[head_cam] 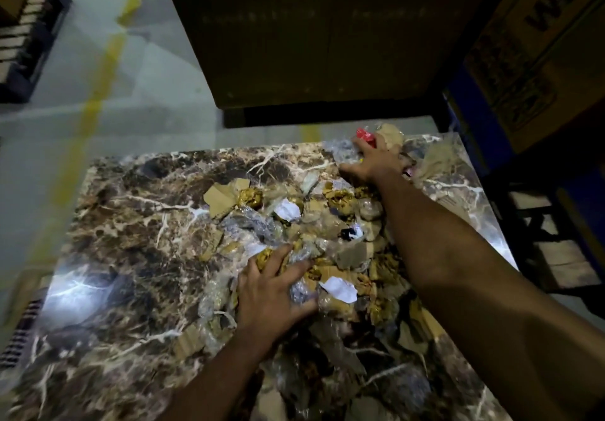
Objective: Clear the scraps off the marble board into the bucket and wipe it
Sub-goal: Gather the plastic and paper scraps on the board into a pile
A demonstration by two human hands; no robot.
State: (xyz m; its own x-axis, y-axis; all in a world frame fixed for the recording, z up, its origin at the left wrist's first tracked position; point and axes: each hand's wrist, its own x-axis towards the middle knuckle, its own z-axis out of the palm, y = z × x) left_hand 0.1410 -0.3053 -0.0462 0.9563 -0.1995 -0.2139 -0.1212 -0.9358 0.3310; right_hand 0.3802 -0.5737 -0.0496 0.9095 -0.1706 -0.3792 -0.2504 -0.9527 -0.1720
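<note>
We are pressing our left hand [271, 293], fingers spread flat, on the scraps [330, 224] on the marble board [131, 240]. Our right hand [373, 161] is reaching the far corner, fingers relaxed over plastic there, beside a red scrap [365, 135].

- Dim overall; upper boxes [327, 34] and right side nearly black.
- Bright white glare patch on board [75, 293], near-left part.
- Floor [98, 70] paler, smeared by motion blur.
- Wide-angle bending at edges.
- Scraps [327, 240] soft, low detail.
</note>
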